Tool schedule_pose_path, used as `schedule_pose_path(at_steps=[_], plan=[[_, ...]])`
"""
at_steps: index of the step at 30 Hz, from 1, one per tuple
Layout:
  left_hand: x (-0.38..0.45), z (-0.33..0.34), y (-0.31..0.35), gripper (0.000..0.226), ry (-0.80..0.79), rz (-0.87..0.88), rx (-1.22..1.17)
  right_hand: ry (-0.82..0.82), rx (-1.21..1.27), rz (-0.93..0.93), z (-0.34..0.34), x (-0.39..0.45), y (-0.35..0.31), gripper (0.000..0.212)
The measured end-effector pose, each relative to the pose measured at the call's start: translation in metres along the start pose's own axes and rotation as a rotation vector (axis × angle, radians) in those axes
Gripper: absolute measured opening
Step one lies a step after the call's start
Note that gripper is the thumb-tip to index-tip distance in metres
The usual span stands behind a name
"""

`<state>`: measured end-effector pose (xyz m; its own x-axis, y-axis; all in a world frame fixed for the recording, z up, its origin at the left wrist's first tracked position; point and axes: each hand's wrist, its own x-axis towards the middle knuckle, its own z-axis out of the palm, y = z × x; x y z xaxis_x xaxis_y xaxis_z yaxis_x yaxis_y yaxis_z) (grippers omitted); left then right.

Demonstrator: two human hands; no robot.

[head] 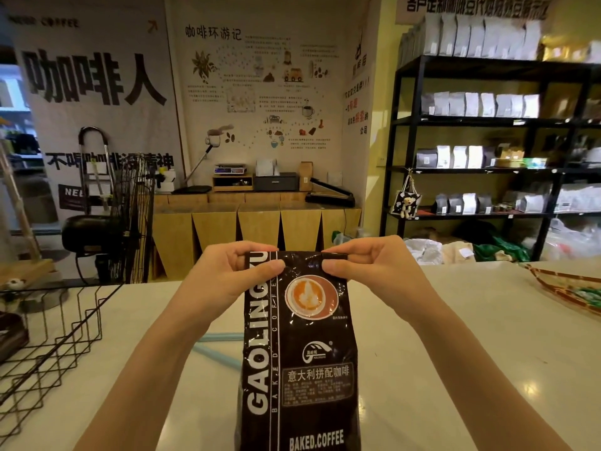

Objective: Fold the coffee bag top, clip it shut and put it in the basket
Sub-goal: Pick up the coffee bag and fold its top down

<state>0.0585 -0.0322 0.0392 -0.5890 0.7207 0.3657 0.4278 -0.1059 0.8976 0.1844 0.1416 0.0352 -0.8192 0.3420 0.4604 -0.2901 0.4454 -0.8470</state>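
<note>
A tall dark brown coffee bag (299, 359) with white lettering and an orange latte picture stands upright on the white counter (455, 336), right in front of me. My left hand (232, 271) pinches its top left corner between thumb and fingers. At the top right corner my right hand (367, 265) does the same. The top edge looks rolled over between them. A pale blue clip (216, 345) lies on the counter behind the bag, partly hidden by my left forearm. A woven basket (566, 284) sits at the counter's right edge.
A black wire rack (55, 340) stands on the counter at the left. Beyond the counter are a floor fan (130, 219), a wooden bench with a scale and a sealer, and black shelves (487, 125) of coffee bags on the right.
</note>
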Motion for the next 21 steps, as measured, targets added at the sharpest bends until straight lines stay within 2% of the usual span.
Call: schedule_pose_path(at_steps=[3, 8, 14, 21], plan=[[-0.001, 0.001, -0.002, 0.039, -0.034, -0.035, -0.012, 0.000, 0.012, -0.002, 0.000, 0.000, -0.002, 0.010], [0.000, 0.006, -0.006, 0.030, -0.111, -0.191, -0.190, 0.019, -0.025, 0.010, 0.000, 0.001, 0.001, 0.012], [0.002, 0.010, -0.010, 0.031, -0.029, -0.164, -0.155, 0.057, -0.139, 0.051, -0.004, 0.002, 0.002, 0.012], [0.002, 0.011, -0.013, 0.029, -0.017, -0.104, -0.117, -0.027, 0.108, 0.114, -0.004, 0.004, 0.010, 0.020]])
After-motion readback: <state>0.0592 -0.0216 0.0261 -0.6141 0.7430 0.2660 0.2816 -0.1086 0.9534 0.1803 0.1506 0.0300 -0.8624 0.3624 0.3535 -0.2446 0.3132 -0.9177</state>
